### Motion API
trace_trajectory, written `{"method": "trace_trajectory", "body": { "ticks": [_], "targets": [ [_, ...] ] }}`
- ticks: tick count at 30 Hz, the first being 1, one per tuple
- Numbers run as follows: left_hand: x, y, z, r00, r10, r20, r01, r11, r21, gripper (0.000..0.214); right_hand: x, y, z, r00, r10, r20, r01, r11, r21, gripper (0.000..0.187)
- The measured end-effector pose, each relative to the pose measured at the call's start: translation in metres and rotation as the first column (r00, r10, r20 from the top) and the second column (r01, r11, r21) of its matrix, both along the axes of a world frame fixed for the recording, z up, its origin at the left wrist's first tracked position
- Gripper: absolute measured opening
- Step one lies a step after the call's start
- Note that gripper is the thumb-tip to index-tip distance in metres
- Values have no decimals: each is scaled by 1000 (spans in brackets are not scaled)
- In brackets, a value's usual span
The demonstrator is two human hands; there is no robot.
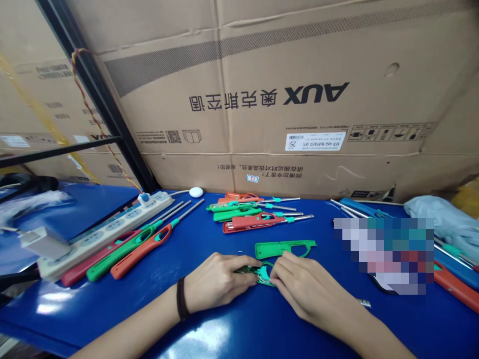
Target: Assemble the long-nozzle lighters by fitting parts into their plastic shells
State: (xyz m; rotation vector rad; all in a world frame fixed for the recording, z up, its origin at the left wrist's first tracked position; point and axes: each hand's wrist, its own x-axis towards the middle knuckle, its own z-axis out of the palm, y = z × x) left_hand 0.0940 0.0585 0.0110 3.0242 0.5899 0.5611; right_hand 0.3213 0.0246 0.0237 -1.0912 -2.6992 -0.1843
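- Head view, the only one.
- Step in hand: both hands working a small green lighter part (264,273) with thin wire looped on it, on the blue workbench (232,321), centre front.
- Left hand (219,281): fingers curled, grasping the part from the left; contact partly hidden.
- Right hand (305,284): fingers bent over it from the right, also grasping; exact grip hidden.
- Green shell half (280,248) lies flat just beyond the hands, not touched.
- Farther back: heap of red and green long-nosed lighters (258,214).
- Left: orange lighter (140,252), green lighter (125,254), red lighter (93,263), side by side, beside a white power strip (105,234).
- Right: blurred patch; contents unreadable.
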Motion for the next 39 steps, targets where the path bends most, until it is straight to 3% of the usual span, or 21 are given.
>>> {"method": "trace_trajectory", "body": {
  "ticks": [14,22,39],
  "targets": [
    [2,-1,5,1000,-8,-26,8,1000,0,24,3,2,-11,1000,27,-4,-27,999,28,16],
    [5,0,5,997,-77,19,77,997,-15,22,0,5,-4,1000,10,25,-9,999,-44,17],
    [11,-1,10,997,-72,-25,72,997,-26,24,-3,3,-25,995,102,12,-103,991,82,22]
  ]
}}
